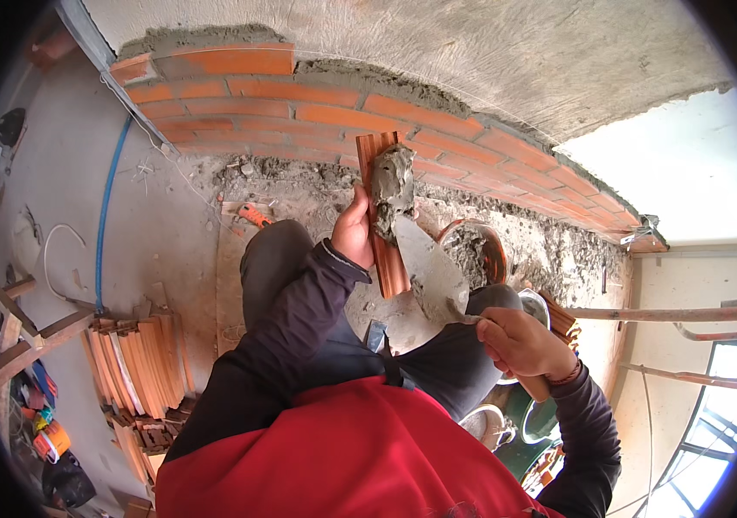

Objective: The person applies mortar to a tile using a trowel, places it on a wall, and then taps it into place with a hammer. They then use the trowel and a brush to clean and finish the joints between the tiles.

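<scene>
The ridged brick [392, 271] is matt fired clay; the mortar [393, 181] on it looks wet and lumpy. The trowel [434, 269] has a smeared metal blade and wooden handle [535, 388]. The far brick wall [327, 117] looks matt, roughly jointed.

A: By what are the things carried?

B: By a grey, dusty floor [161, 246], marked with pale smears and scattered crumbs.

A: What is found along its wall side?

B: A rough strip of grey rubble [286, 177] is spread at the foot of the brick wall [334, 114]. Close to it, an orange-handled tool [254, 215] is laid. Farther right, a red-orange bucket [498, 256] is set down, partly filled with grey mortar [469, 250].

A: And on the left?

B: A blue hose [110, 207] is stretched lengthwise, a thin white hose [47, 255] is curved beside it, and long orange bricks [140, 363] are stacked near their lower ends.
</scene>
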